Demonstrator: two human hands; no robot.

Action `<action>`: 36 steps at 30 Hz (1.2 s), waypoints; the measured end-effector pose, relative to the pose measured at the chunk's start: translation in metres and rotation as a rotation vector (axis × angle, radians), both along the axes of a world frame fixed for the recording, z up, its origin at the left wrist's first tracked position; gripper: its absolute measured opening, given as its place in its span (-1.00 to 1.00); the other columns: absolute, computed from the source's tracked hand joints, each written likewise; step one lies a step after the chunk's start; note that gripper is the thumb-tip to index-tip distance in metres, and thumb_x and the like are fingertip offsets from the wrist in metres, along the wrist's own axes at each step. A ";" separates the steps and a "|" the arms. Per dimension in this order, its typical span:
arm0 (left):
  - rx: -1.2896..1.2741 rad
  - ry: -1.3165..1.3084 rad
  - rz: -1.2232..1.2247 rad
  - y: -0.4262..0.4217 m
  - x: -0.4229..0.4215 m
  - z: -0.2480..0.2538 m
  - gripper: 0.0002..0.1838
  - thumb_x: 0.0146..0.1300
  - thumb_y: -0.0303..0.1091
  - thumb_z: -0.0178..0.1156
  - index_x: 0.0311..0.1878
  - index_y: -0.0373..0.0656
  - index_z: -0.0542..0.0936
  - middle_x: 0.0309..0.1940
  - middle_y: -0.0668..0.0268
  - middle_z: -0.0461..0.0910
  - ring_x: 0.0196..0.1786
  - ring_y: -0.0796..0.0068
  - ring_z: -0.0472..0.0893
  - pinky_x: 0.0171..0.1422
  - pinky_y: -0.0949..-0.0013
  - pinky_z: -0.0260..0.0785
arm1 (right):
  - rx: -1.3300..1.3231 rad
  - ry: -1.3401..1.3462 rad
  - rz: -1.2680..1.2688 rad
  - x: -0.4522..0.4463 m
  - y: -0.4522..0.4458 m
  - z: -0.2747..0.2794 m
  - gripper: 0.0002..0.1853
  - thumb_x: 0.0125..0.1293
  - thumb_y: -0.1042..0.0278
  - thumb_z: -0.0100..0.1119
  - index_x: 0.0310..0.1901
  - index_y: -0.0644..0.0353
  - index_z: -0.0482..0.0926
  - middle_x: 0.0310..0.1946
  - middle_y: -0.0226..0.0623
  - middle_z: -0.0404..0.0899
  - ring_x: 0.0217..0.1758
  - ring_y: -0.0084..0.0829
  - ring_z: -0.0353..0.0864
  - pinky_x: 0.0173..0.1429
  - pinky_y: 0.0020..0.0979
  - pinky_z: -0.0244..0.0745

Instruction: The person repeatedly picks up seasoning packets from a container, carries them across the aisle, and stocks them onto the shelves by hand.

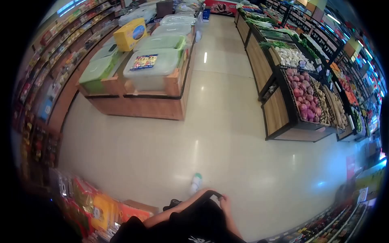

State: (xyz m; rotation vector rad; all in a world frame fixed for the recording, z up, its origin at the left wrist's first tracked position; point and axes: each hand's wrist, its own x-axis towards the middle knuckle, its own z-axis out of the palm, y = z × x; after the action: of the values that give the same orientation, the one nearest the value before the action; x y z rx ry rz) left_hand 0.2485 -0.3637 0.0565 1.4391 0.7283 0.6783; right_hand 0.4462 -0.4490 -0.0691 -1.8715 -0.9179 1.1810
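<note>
At the bottom centre, in front of the dark clothing, my right hand (225,199) is closed on the end of a black strap (214,192). My left forearm reaches across from the lower left, and my left hand (206,192) is at the other side of the strap, its fingers mostly hidden. Just beyond my hands, a white shoe with a green toe (196,182) rests on the pale floor (219,133).
A wooden display stand (142,107) with lidded plastic bins and a yellow box (130,34) is ahead left. Produce crates with red onions (303,95) and garlic (291,57) line the right. Shelves (60,67) run along the left; packaged goods (106,210) are at the lower left.
</note>
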 end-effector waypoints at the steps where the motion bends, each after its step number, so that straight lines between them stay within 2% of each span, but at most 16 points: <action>1: -0.038 0.035 -0.010 0.014 -0.001 0.015 -0.59 0.24 -0.34 0.12 0.17 -0.17 0.44 -0.05 0.19 0.49 -0.12 0.48 0.49 -0.12 0.43 0.37 | 0.016 0.030 -0.015 0.001 0.008 0.000 -0.86 0.24 0.46 0.03 -0.30 0.27 0.59 -0.50 -0.30 0.60 -0.41 -0.52 0.52 -0.26 -0.47 0.42; 3: -0.103 0.111 -0.018 0.043 -0.003 0.040 -0.56 0.28 -0.31 0.11 0.23 -0.11 0.41 -0.08 0.24 0.47 -0.16 0.50 0.45 -0.10 0.46 0.34 | 0.059 0.092 -0.037 -0.001 0.036 -0.002 -0.84 0.31 0.45 -0.03 -0.25 0.28 0.56 -0.43 -0.26 0.61 -0.30 -0.47 0.55 -0.13 -0.44 0.45; 4: -0.087 0.161 -0.077 0.057 -0.009 0.032 -0.41 0.22 -0.35 0.12 0.35 0.01 0.29 0.00 0.28 0.38 -0.14 0.40 0.39 -0.12 0.43 0.34 | 0.065 0.098 -0.046 -0.002 0.050 -0.002 -0.84 0.32 0.44 -0.03 -0.24 0.28 0.56 -0.42 -0.26 0.61 -0.30 -0.47 0.55 -0.13 -0.44 0.45; 7: -0.127 0.214 -0.026 0.093 -0.026 0.024 -0.39 0.19 -0.34 0.14 0.35 0.02 0.31 -0.02 0.27 0.41 -0.15 0.40 0.41 -0.11 0.46 0.33 | 0.082 0.115 -0.066 -0.004 0.086 0.009 -0.83 0.35 0.42 -0.03 -0.22 0.28 0.54 -0.40 -0.25 0.60 -0.30 -0.48 0.55 -0.12 -0.44 0.47; 9: -0.065 0.220 0.055 0.113 -0.041 0.037 -0.41 0.15 -0.33 0.18 0.32 0.03 0.37 -0.03 0.25 0.42 -0.17 0.41 0.42 -0.09 0.47 0.34 | 0.103 0.018 -0.071 -0.005 0.108 0.021 -0.82 0.31 0.44 -0.01 -0.20 0.28 0.59 -0.42 -0.25 0.63 -0.30 -0.47 0.61 -0.15 -0.48 0.49; 11: 0.028 0.215 0.042 0.130 -0.055 0.022 -0.54 0.12 -0.33 0.19 0.15 -0.06 0.52 -0.08 0.28 0.49 -0.17 0.44 0.47 -0.08 0.45 0.34 | 0.142 -0.064 -0.052 -0.012 0.132 0.033 -0.82 0.31 0.44 0.00 -0.19 0.28 0.59 -0.42 -0.28 0.62 -0.33 -0.48 0.59 -0.16 -0.48 0.48; 13: -0.045 0.180 0.053 0.139 -0.063 0.039 -0.70 0.26 -0.40 0.02 0.05 -0.15 0.55 -0.20 0.22 0.53 -0.14 0.39 0.51 0.00 0.42 0.35 | 0.204 0.002 -0.055 -0.016 0.156 0.035 -0.82 0.31 0.42 0.03 -0.17 0.27 0.59 -0.44 -0.34 0.58 -0.37 -0.54 0.53 -0.21 -0.51 0.44; 14: -0.109 0.174 0.101 0.142 -0.066 0.044 -0.73 0.21 -0.42 0.05 -0.04 -0.19 0.57 -0.23 0.23 0.55 -0.14 0.35 0.52 0.03 0.42 0.34 | 0.188 0.049 -0.043 -0.021 0.168 0.044 -0.83 0.29 0.42 0.07 -0.18 0.27 0.59 -0.45 -0.37 0.56 -0.38 -0.58 0.51 -0.24 -0.53 0.42; 15: -0.042 0.216 0.082 0.149 -0.073 0.047 -0.73 0.17 -0.46 0.05 -0.06 -0.22 0.56 -0.16 0.20 0.57 -0.09 0.31 0.54 0.07 0.39 0.34 | 0.191 0.093 -0.034 -0.025 0.187 0.051 -0.84 0.28 0.41 0.11 -0.18 0.27 0.59 -0.46 -0.40 0.55 -0.39 -0.61 0.48 -0.27 -0.55 0.39; 17: 0.020 0.239 0.118 0.155 -0.086 0.041 -0.71 0.19 -0.49 0.00 -0.03 -0.21 0.55 -0.07 0.18 0.58 0.00 0.30 0.55 0.14 0.37 0.33 | 0.145 0.101 0.041 -0.032 0.212 0.053 -0.85 0.25 0.42 0.15 -0.19 0.26 0.60 -0.46 -0.42 0.54 -0.40 -0.64 0.46 -0.31 -0.57 0.36; 21: -0.108 0.339 0.273 0.159 -0.114 -0.003 -0.69 0.27 -0.49 -0.10 0.04 -0.19 0.51 -0.02 0.12 0.57 0.08 0.27 0.53 0.22 0.35 0.29 | -0.088 0.137 0.120 -0.036 0.249 0.058 -0.92 0.22 0.42 0.23 -0.28 0.19 0.59 -0.46 -0.45 0.52 -0.44 -0.68 0.42 -0.37 -0.55 0.31; 23: -0.212 0.402 0.383 0.157 -0.128 -0.039 -0.68 0.32 -0.48 -0.15 0.07 -0.18 0.50 -0.01 0.09 0.56 0.11 0.25 0.52 0.25 0.34 0.28 | -0.120 0.379 0.064 -0.042 0.265 0.060 -0.94 0.23 0.43 0.23 -0.35 0.13 0.54 -0.48 -0.48 0.49 -0.47 -0.68 0.40 -0.38 -0.53 0.32; 27: -0.243 0.403 0.413 0.190 -0.152 -0.034 -0.60 0.26 -0.31 0.21 0.13 -0.18 0.44 -0.21 0.14 0.59 -0.22 0.29 0.57 -0.04 0.33 0.41 | -0.288 1.027 -0.037 -0.057 0.299 0.069 -0.86 0.24 0.42 0.23 -0.39 0.05 0.43 -0.49 -0.48 0.43 -0.45 -0.59 0.39 -0.37 -0.50 0.29; 30: -0.209 0.621 0.166 0.219 -0.190 -0.070 -0.53 0.18 -0.34 0.28 0.15 -0.15 0.42 -0.13 0.08 0.57 -0.12 0.20 0.57 0.00 0.28 0.43 | -0.260 1.187 -0.037 -0.084 0.334 0.080 -0.82 0.26 0.48 0.19 -0.44 0.07 0.40 -0.55 -0.52 0.39 -0.50 -0.61 0.40 -0.39 -0.50 0.34; 33: -0.005 0.648 0.141 0.259 -0.227 -0.057 -0.51 0.13 -0.38 0.30 0.15 -0.15 0.42 -0.07 0.04 0.55 -0.04 0.14 0.55 0.04 0.23 0.43 | -0.249 1.126 -0.048 -0.117 0.376 0.087 -0.82 0.25 0.46 0.21 -0.42 0.07 0.40 -0.55 -0.49 0.39 -0.51 -0.59 0.40 -0.40 -0.50 0.34; 36: -0.014 0.636 0.271 0.304 -0.256 -0.070 -0.53 0.15 -0.39 0.28 0.14 -0.19 0.43 -0.08 0.06 0.55 -0.04 0.15 0.56 0.07 0.22 0.43 | -0.327 1.014 -0.147 -0.148 0.419 0.076 -0.85 0.23 0.39 0.26 -0.33 0.04 0.43 -0.47 -0.48 0.43 -0.53 -0.55 0.32 -0.42 -0.47 0.26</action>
State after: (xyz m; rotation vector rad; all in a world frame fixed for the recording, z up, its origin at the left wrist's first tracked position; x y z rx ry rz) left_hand -0.0080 -0.0596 -0.0131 1.5688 1.4374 0.4074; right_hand 0.2986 -0.0296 0.0072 -1.2242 -0.0213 1.9584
